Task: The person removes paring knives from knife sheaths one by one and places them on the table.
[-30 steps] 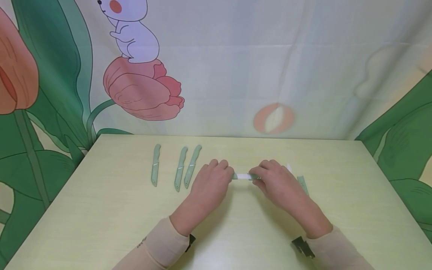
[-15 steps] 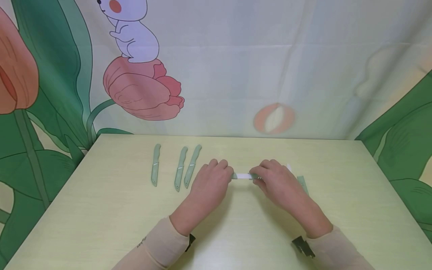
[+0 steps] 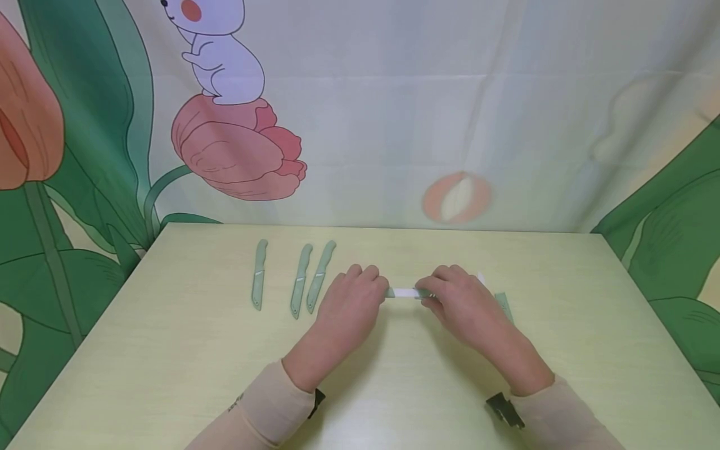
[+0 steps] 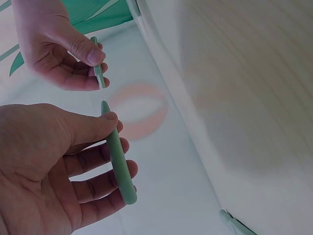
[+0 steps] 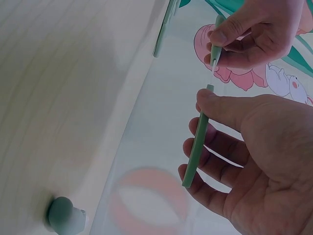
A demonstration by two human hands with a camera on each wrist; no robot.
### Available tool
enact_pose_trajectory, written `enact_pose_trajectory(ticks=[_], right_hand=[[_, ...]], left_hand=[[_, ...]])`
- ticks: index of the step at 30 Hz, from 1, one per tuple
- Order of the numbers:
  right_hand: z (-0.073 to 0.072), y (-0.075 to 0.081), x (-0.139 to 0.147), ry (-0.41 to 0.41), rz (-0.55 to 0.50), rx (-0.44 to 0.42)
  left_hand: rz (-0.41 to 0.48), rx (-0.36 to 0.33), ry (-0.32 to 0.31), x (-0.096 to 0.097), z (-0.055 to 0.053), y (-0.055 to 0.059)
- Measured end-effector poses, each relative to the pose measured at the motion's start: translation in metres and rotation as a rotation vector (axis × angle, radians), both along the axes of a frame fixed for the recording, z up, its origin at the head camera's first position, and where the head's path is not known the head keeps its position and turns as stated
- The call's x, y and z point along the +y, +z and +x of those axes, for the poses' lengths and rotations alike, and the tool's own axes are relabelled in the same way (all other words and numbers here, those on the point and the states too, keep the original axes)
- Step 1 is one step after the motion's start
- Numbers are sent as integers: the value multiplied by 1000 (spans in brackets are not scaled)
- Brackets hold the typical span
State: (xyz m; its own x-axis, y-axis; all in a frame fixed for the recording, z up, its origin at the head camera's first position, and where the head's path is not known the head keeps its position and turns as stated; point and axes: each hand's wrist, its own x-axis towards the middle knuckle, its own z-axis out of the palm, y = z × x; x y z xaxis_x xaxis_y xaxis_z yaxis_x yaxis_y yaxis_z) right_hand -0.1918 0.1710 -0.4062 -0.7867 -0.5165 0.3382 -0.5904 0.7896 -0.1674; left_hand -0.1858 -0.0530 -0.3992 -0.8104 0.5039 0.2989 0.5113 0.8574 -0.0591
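My left hand [image 3: 351, 306] pinches the green handle [image 4: 119, 161] of a small knife between thumb and fingers. The knife's white blade [image 3: 405, 293] points right and spans the gap between the hands. With thumb and fingertips, my right hand [image 3: 458, 300] grips a slim green knife sheath [image 5: 196, 147], lined up with the blade, whose tip end is hidden at the sheath's mouth. Both hands are held above the table, level with each other.
Three sheathed green knives lie left of the hands: one knife [image 3: 259, 275] apart, and a second knife [image 3: 300, 281] close beside a third knife [image 3: 322, 277]. Partly behind my right hand are a white blade tip [image 3: 480, 278] and another green sheath [image 3: 504, 306] on the table [image 3: 169, 362].
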Motion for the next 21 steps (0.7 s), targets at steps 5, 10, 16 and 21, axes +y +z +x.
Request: enact_pose_trajectory(ticks=[5,10,16,21], right_hand=[[0,1,0,-2,1,-10],[0,1,0,-11,5,-22],[0,1,0,-14,-1,-18],[1,1,1,-20,-4,-23]], left_hand=[[-1,-6,3,0,1,1],[-1,4,-2,-1,1,1],[-1,6,1,-1,0,1],[-2,5,12,-2,0,0]])
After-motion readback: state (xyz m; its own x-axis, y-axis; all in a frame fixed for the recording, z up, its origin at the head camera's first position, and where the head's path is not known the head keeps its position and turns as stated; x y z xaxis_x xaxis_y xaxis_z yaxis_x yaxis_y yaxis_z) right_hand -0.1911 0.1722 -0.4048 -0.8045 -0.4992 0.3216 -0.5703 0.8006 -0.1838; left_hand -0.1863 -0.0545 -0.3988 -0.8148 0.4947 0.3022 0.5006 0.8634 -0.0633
